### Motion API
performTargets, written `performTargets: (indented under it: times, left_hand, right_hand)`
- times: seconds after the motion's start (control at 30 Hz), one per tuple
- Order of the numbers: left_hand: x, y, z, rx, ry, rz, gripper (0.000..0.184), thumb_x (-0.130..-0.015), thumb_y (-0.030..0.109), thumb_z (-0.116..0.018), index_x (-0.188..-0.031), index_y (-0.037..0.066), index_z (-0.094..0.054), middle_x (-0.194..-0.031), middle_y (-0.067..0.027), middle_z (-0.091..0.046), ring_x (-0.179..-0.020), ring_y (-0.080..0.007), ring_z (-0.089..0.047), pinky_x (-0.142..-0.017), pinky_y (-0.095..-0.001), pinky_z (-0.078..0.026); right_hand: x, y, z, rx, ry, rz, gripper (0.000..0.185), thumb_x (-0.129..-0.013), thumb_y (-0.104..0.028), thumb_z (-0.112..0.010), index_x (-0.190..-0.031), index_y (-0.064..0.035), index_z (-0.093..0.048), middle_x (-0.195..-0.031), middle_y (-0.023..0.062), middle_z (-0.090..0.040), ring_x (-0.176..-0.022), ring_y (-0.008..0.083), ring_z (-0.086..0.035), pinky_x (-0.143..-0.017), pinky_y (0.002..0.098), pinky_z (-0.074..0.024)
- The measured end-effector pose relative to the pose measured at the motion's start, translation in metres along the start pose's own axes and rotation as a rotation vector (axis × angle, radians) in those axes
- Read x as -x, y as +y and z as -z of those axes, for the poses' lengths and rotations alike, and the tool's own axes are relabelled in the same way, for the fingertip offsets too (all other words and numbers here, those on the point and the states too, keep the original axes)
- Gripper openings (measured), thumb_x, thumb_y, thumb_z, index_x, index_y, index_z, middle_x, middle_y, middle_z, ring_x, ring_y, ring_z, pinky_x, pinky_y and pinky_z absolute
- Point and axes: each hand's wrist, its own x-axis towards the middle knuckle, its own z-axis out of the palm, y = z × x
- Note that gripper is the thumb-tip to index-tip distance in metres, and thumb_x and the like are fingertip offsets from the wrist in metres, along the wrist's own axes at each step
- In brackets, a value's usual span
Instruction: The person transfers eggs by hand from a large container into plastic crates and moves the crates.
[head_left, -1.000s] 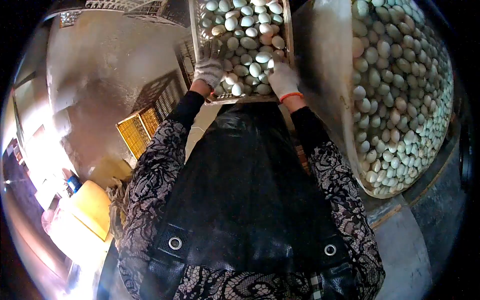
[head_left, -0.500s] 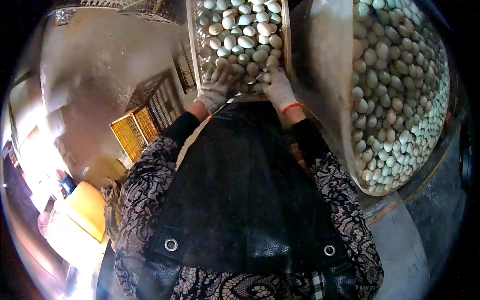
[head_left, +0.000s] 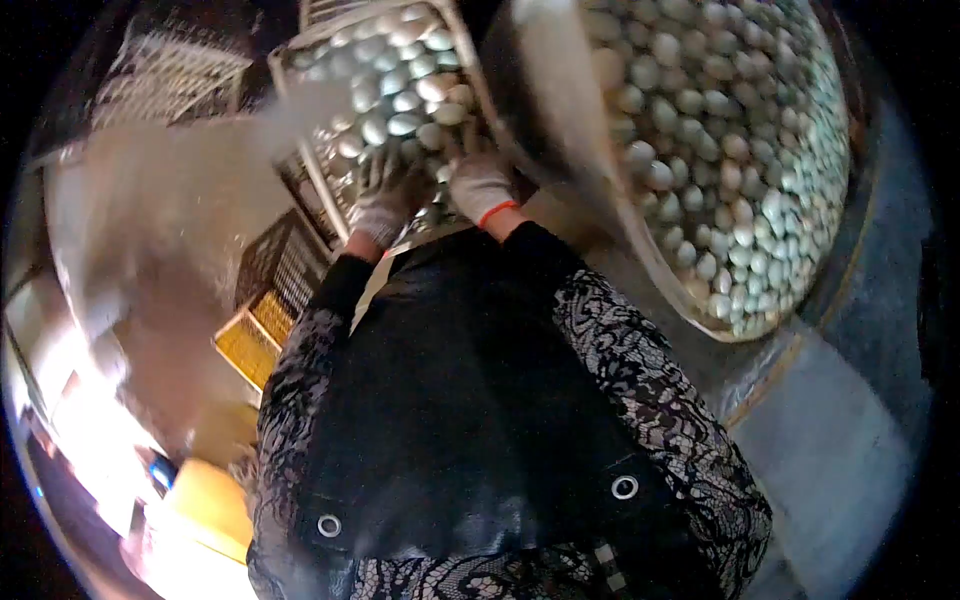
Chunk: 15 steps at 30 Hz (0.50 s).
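Note:
A crate (head_left: 322, 190) full of pale green and white eggs (head_left: 404, 124) is at the top centre. My left hand (head_left: 388, 195), in a grey-white glove, lies on the eggs near the crate's near left corner, its fingers spread. Beside it my right hand (head_left: 482, 182), gloved with a red cuff band, rests on the eggs by the right side, fingers reaching forward and apart. Neither hand visibly holds an egg. Some eggs under the palms are hidden, and the fingertips are slightly blurred.
A large round container (head_left: 640, 235) heaped with eggs stands at the right. A yellow crate (head_left: 250, 340) sits on the floor at the left, with a yellow object (head_left: 210, 505) below it. Another pale crate (head_left: 170, 80) is at the upper left.
The view has turned, so the crate now appears tilted and further left. Both hands have moved from the crate's sides onto the eggs, their fingers reaching forward.

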Motion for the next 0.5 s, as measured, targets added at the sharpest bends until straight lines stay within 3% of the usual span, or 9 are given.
performTargets:
  times: [0.03, 0.07, 0.1, 0.17, 0.23, 0.3, 0.33, 0.4, 0.5]
  left_hand:
    - [0.013, -0.007, -0.023, -0.027, 0.061, -0.031, 0.067, -0.086, 0.054, -0.049, -0.145, 0.028, -0.03, -0.152, -0.0121, -0.02, -0.142, -0.0338, -0.011, -0.112, -0.0551, -0.007]
    - [0.023, -0.011, -0.024, -0.047, 0.056, -0.048, 0.067, -0.086, 0.053, -0.049, -0.145, 0.028, -0.031, -0.153, -0.0124, -0.018, -0.142, -0.035, -0.012, -0.112, -0.0543, -0.008]
    - [0.028, -0.019, -0.032, -0.032, -0.014, -0.047, 0.066, -0.086, 0.053, -0.048, -0.145, 0.028, -0.031, -0.153, -0.0125, -0.018, -0.142, -0.0351, -0.012, -0.112, -0.0537, -0.008]
    - [0.035, -0.031, -0.043, 0.027, -0.086, -0.07, 0.065, -0.086, 0.053, -0.048, -0.144, 0.027, -0.032, -0.153, -0.0125, -0.017, -0.142, -0.0353, -0.012, -0.112, -0.0533, -0.009]
    - [0.028, -0.027, -0.025, 0.001, -0.027, -0.11, 0.064, -0.086, 0.054, -0.047, -0.143, 0.027, -0.035, -0.152, -0.013, -0.021, -0.141, -0.0348, -0.016, -0.112, -0.0528, -0.009]
    - [0.024, -0.015, -0.008, -0.029, -0.046, -0.059, 0.062, -0.086, 0.053, -0.047, -0.142, 0.026, -0.037, -0.151, -0.0137, -0.025, -0.14, -0.0346, -0.019, -0.112, -0.0522, -0.011]
    - [0.017, -0.008, 0.001, -0.051, -0.053, 0.01, 0.061, -0.087, 0.052, -0.048, -0.141, 0.026, -0.038, -0.15, -0.0145, -0.028, -0.139, -0.0345, -0.022, -0.112, -0.0516, -0.014]
    - [-0.002, 0.021, 0.064, 0.249, 0.106, -0.052, 0.051, -0.083, 0.024, -0.063, -0.132, 0.019, -0.048, -0.137, -0.0157, -0.044, -0.124, -0.037, -0.044, -0.096, -0.0466, -0.043]
    - [-0.042, 0.086, 0.154, 0.73, 0.274, -0.308, 0.048, -0.08, 0.009, -0.064, -0.127, 0.011, -0.052, -0.127, -0.0169, -0.051, -0.107, -0.0366, -0.056, -0.085, -0.0409, -0.05]
  right_hand:
    - [0.002, -0.003, -0.01, -0.018, -0.014, -0.039, 0.057, -0.092, -0.027, -0.039, -0.146, -0.0133, -0.025, -0.144, 0.0213, -0.03, -0.121, 0.0385, -0.041, -0.099, 0.0527, -0.0341]
    - [-0.014, 0.016, 0.028, -0.527, -0.25, -0.011, 0.056, -0.092, -0.027, -0.039, -0.145, -0.0124, -0.027, -0.145, 0.0207, -0.03, -0.122, 0.0386, -0.041, -0.102, 0.0526, -0.0313]
    - [-0.019, 0.038, 0.072, -0.516, -0.252, 0.093, 0.056, -0.092, -0.032, -0.039, -0.144, -0.013, -0.03, -0.144, 0.0199, -0.031, -0.124, 0.0391, -0.039, -0.105, 0.0534, -0.025]
    - [-0.011, 0.023, 0.061, -0.463, -0.442, 0.032, 0.056, -0.09, -0.037, -0.043, -0.14, -0.0134, -0.036, -0.138, 0.0192, -0.038, -0.124, 0.0375, -0.041, -0.104, 0.0542, -0.0258]
    - [-0.024, 0.036, 0.088, -0.456, -0.316, 0.039, 0.054, -0.09, -0.038, -0.044, -0.138, -0.0132, -0.04, -0.134, 0.0195, -0.044, -0.12, 0.0363, -0.045, -0.102, 0.0524, -0.0308]
    - [-0.042, 0.035, 0.093, -0.643, -0.835, -0.005, 0.042, -0.089, -0.033, -0.049, -0.126, -0.0122, -0.052, -0.115, 0.0164, -0.059, -0.104, 0.0335, -0.057, -0.089, 0.0467, -0.044]
    - [-0.046, 0.053, 0.108, -0.645, -0.817, -0.025, 0.042, -0.089, -0.033, -0.049, -0.126, -0.0122, -0.052, -0.115, 0.0164, -0.059, -0.104, 0.0335, -0.057, -0.089, 0.0467, -0.044]
    - [-0.032, 0.106, 0.171, -1.148, -0.142, -0.081, 0.032, -0.087, -0.025, -0.057, -0.116, -0.0101, -0.057, -0.1, 0.0125, -0.065, -0.09, 0.0332, -0.062, -0.077, 0.0416, -0.0503]
    - [-0.008, 0.2, 0.239, -1.296, 0.235, -0.124, 0.03, -0.084, -0.017, -0.061, -0.112, -0.0074, -0.06, -0.101, 0.0141, -0.064, -0.095, 0.0346, -0.061, -0.083, 0.0405, -0.05]
